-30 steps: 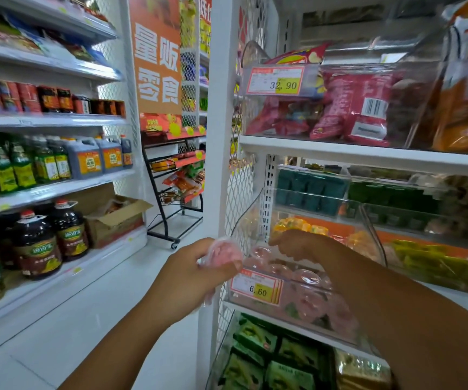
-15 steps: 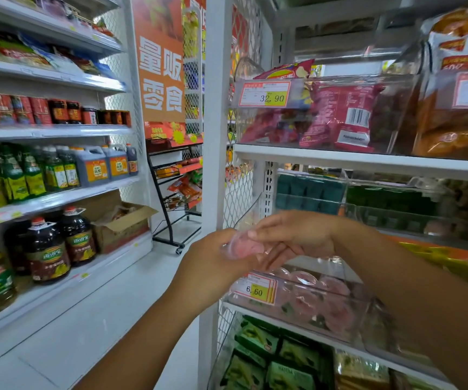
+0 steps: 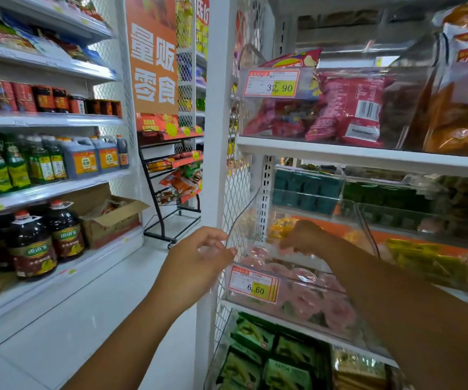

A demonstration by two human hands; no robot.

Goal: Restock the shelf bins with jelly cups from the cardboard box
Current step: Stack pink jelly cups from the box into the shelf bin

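Observation:
A clear plastic shelf bin (image 3: pixel 230 291) with a 6.60 price tag (image 3: pixel 253 287) holds several pink jelly cups (image 3: pixel 307 302). My right hand (image 3: pixel 304 237) reaches inside the bin from above, fingers pointing down and closed on a pink jelly cup (image 3: pixel 285 250) just over the pile. My left hand (image 3: pixel 199 256) hovers at the bin's left front corner, fingers spread and empty. An open cardboard box (image 3: pixel 111 220) sits on the low shelf across the aisle, far left of both hands.
A white shelf upright (image 3: pixel 215 164) stands just behind my left hand. Neighbouring bins hold yellow-green packets (image 3: pixel 429 263) and green packets (image 3: pixel 272 358) below. Bottles of oil and sauce (image 3: pixel 32 249) line the left shelves. A black wire rack (image 3: pixel 175 190) stands down the aisle.
The pink jelly cup passed from my left hand to my right. My right hand then moved back into the bin with it, and my left hand opened and stayed beside the bin.

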